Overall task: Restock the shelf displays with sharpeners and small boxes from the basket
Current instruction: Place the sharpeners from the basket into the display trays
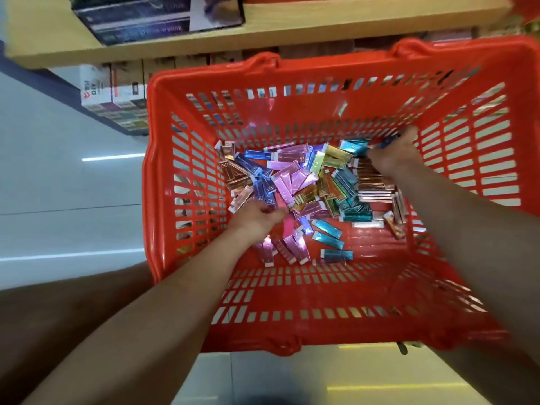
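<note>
Basket (306, 109) holds loose shiny small boxes (292, 182).

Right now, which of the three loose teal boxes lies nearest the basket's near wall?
The darkest teal box, lying almost level beside the pink boxes; the other two lie tilted farther in, nearer the pile.

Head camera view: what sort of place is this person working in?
Most likely a shop aisle, perhaps a stationery store. A red shopping basket holds a heap of small boxes in shiny wrappers, a wooden shelf beyond it carries packaged goods, and more cartons stand on a lower level.
</note>
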Demonstrator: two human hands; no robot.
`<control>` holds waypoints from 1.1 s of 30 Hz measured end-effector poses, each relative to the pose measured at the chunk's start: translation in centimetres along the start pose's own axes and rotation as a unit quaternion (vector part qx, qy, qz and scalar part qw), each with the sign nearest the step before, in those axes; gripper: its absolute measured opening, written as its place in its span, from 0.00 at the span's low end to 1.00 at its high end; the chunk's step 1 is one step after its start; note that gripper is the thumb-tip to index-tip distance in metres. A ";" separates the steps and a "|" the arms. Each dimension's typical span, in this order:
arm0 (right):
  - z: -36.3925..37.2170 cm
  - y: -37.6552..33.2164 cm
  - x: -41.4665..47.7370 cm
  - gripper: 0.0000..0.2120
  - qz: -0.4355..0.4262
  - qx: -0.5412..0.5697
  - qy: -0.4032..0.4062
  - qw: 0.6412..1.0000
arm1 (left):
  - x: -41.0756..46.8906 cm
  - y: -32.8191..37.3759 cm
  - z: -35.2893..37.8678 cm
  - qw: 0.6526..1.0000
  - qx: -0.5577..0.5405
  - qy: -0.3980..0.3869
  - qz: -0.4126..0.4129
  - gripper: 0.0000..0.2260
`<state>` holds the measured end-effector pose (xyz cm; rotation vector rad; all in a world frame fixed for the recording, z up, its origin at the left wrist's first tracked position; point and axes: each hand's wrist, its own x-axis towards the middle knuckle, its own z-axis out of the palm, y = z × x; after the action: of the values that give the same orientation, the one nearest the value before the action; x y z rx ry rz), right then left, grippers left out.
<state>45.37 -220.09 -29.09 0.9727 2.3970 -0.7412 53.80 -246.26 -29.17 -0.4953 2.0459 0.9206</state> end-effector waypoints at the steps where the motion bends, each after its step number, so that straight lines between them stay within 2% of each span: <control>1: 0.0 0.0 -0.1 0.29 -0.003 -0.004 -0.002 1.000 | 0.0 0.5 -0.1 0.994 -0.099 0.038 0.003 0.16; 3: 0.4 0.5 -0.1 0.24 -0.014 -0.029 -0.006 0.999 | 0.1 1.5 -0.7 0.967 -0.242 0.084 0.005 0.10; 5: 0.9 1.0 -0.5 0.22 -0.028 -0.046 0.015 0.998 | 0.2 2.3 -1.4 0.946 -0.312 0.090 0.003 0.14; 8: 1.4 1.4 -1.0 0.25 -0.061 -0.029 0.080 0.995 | 1.1 2.4 -2.3 0.964 -0.239 0.114 0.011 0.28; 12: 0.6 1.5 -1.4 0.28 -0.053 -0.011 0.095 0.994 | 2.2 2.7 -2.6 0.993 -0.061 0.100 0.013 0.30; 15: -0.2 0.7 -0.8 0.26 0.017 0.051 0.046 0.997 | 2.3 3.2 -1.8 0.997 0.009 0.065 0.045 0.25; 17: -0.2 0.6 -1.3 0.21 0.059 0.107 -0.047 0.991 | 2.5 3.4 -0.8 0.996 0.047 0.035 0.068 0.21; 19: 0.4 1.4 -1.3 0.19 0.025 0.079 -0.090 0.993 | 2.4 3.8 0.2 0.996 0.042 0.005 0.083 0.17; 21: 0.9 2.2 -1.4 0.15 -0.009 0.044 -0.077 0.996 | 2.4 3.8 0.9 0.997 -0.028 -0.008 0.076 0.14; 22: 0.9 2.4 -1.6 0.14 -0.006 0.078 -0.065 0.995 | 2.3 3.9 0.9 0.995 -0.080 0.002 0.064 0.13; 23: 0.7 2.6 -1.7 0.16 0.020 0.160 -0.057 0.985 | 2.1 3.9 0.8 0.988 -0.146 0.017 0.042 0.12; 24: 0.3 2.7 -2.1 0.18 0.068 0.266 -0.065 0.959 | 1.8 3.9 0.7 0.975 -0.220 0.031 0.011 0.11; 25: -0.2 2.7 -2.6 0.18 0.113 0.373 -0.087 0.917 | 1.3 4.0 0.4 0.954 -0.296 0.040 -0.019 0.11; 27: -1.5 2.5 -3.6 0.19 0.149 0.525 -0.138 0.826 | 0.1 4.7 -0.4 0.910 -0.411 0.027 -0.045 0.10; 30: -4.2 2.0 -5.6 0.14 0.153 0.658 -0.159 0.720 | -1.9 6.6 -1.2 0.890 -0.456 -0.022 -0.006 0.06; 33: -6.8 1.2 -8.6 0.15 0.139 0.721 -0.161 0.659 | -4.2 8.9 -1.8 0.882 -0.460 -0.074 0.066 0.07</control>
<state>50.50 -219.35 -19.32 1.4169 0.8837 -2.4922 49.77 -241.68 -21.20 -0.7435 1.4052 1.9524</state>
